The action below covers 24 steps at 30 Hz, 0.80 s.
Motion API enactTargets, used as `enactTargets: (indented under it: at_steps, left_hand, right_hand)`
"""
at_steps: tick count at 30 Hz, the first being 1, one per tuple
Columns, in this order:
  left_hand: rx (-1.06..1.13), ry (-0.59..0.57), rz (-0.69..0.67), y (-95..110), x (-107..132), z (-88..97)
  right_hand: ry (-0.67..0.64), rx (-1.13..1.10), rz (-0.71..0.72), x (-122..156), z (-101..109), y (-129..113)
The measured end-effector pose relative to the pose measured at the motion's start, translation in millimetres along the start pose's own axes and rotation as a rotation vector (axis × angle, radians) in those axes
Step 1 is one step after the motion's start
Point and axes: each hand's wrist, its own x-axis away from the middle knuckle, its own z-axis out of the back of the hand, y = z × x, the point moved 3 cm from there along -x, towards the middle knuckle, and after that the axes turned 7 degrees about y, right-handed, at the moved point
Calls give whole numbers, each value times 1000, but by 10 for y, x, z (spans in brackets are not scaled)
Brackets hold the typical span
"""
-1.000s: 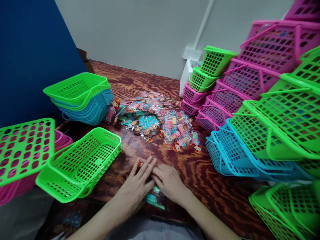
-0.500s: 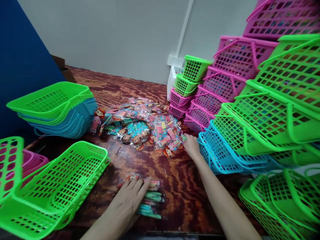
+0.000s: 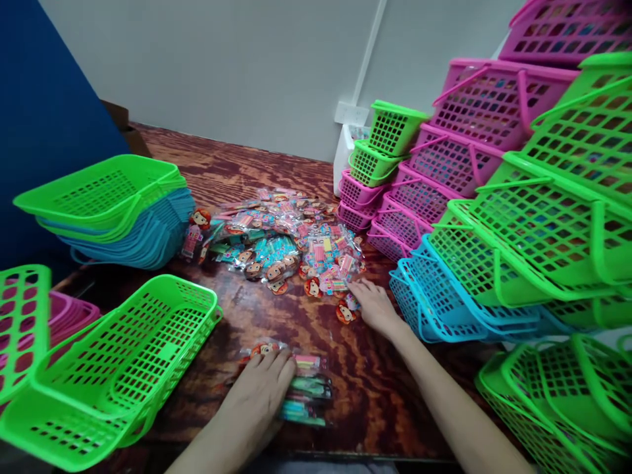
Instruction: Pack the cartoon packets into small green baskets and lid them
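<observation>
My left hand (image 3: 261,388) lies flat, palm down, on small clear packets (image 3: 307,387) laid in an overlapping row near the table's front edge. The packets hold pink, green and blue sticks, and the farthest has a red-haired cartoon head. My right hand (image 3: 376,306) has its fingers bent over a single packet with a red-haired cartoon head (image 3: 345,312), at the right front of a loose pile of similar packets (image 3: 281,247). Its fingertips are partly hidden. Left of my left hand stands an open green basket (image 3: 162,352), with no packets visible inside.
Nested green and blue baskets (image 3: 106,191) stand at the left, with pink baskets (image 3: 72,316) partly hidden nearer. Stacked pink baskets (image 3: 481,108), green baskets (image 3: 533,230) and blue baskets (image 3: 434,299) rise at the right. More green baskets (image 3: 563,395) lie front right.
My right hand has come slightly nearer, and a packet with a red-haired head now shows at its fingers, apart from the pile. My left hand stays on the row. The view has shifted slightly.
</observation>
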Motion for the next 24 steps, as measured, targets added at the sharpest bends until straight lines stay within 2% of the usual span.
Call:
enactTargets:
  at_steps: [3, 10, 15, 19, 24]
  left_hand:
    - [7, -15, 8, 11, -6, 22]
    - [22, 88, 1, 0, 59, -74]
    - [50, 33, 12, 3, 35, -28]
    - [53, -2, 35, 40, -11, 68]
    - [61, -45, 70, 50, -23, 91]
  right_hand:
    - [-36, 0, 47, -46, -3, 47]
    - [-95, -75, 29, 114, -20, 220]
    - [-98, -227, -110, 244, -152, 388]
    - [-169, -244, -132, 403, -248, 352]
    - [-233, -342, -32, 563, -165, 240]
